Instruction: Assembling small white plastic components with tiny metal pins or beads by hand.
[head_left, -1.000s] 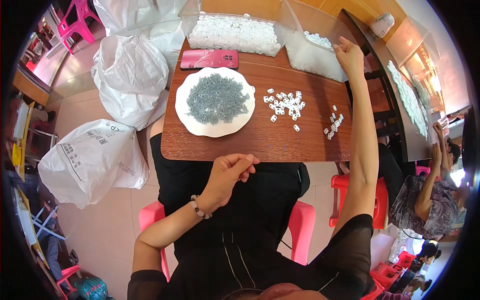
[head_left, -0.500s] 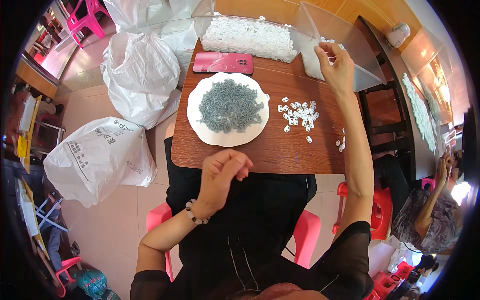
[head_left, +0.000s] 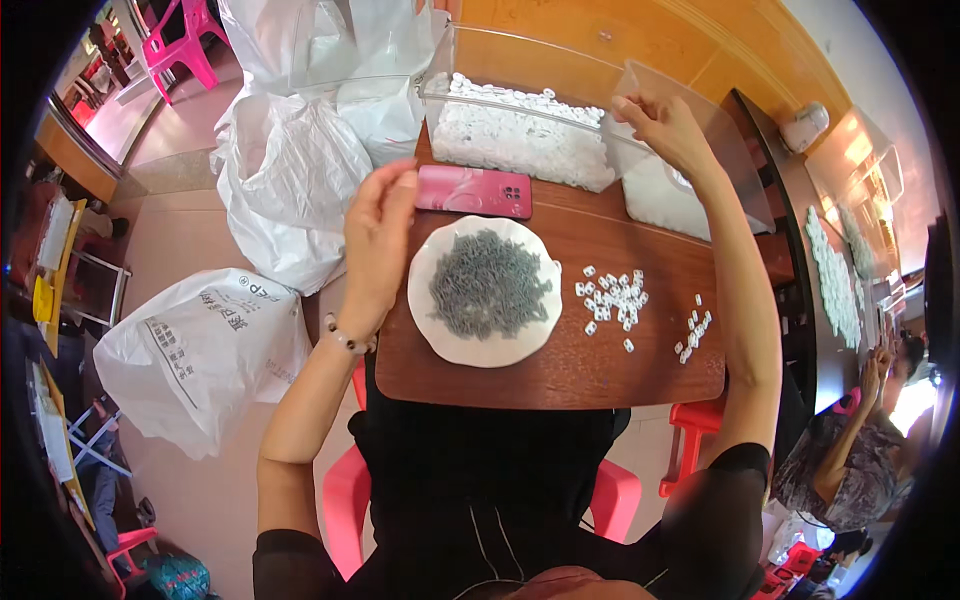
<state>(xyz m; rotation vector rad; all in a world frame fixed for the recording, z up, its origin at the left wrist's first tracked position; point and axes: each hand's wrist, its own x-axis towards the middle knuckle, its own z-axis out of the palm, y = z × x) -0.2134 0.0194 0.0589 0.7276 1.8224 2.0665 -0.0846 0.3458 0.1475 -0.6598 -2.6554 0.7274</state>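
Two hands raised: left hand [head_left: 378, 225] beside the plate [head_left: 432, 330], fingers loosely together, holding nothing visible. Right hand [head_left: 668, 128] rests open at the bin [head_left: 520, 150] rim.

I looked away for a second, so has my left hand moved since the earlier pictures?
Yes. The left hand has risen from the table's near edge, by the lap, to beside the plate's left rim, near the pink phone.

White printed bag [head_left: 200, 350], floor left
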